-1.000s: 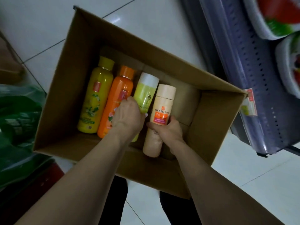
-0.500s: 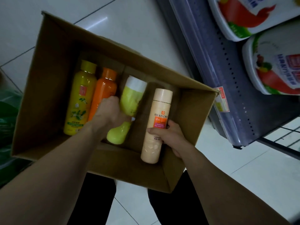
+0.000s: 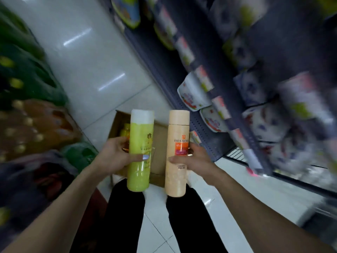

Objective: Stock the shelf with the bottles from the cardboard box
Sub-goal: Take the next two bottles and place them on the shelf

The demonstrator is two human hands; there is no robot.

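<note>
My left hand point(image 3: 116, 157) grips a lime-green bottle point(image 3: 139, 141) with a white cap, held upright above the cardboard box point(image 3: 160, 132). My right hand point(image 3: 193, 161) grips a peach-coloured bottle point(image 3: 177, 134) with an orange label, also upright, just right of the green one. The box stands open on the floor behind both bottles. A yellow bottle point(image 3: 125, 132) shows inside it at the left; the rest of its inside is hidden by the held bottles. The grey shelf unit point(image 3: 209, 143) rises at the right.
The shelf rows at the right hold white packs and printed rolls point(image 3: 193, 94), with price tags along the edges. Green and orange bagged goods point(image 3: 32, 115) pile up at the left. White floor tiles point(image 3: 94, 70) run between them. My dark-trousered legs are below the bottles.
Both hands have lifted their bottles out of the box and hold them upright. The view has swung up towards the shelf, so the box now looks smaller and farther away.
</note>
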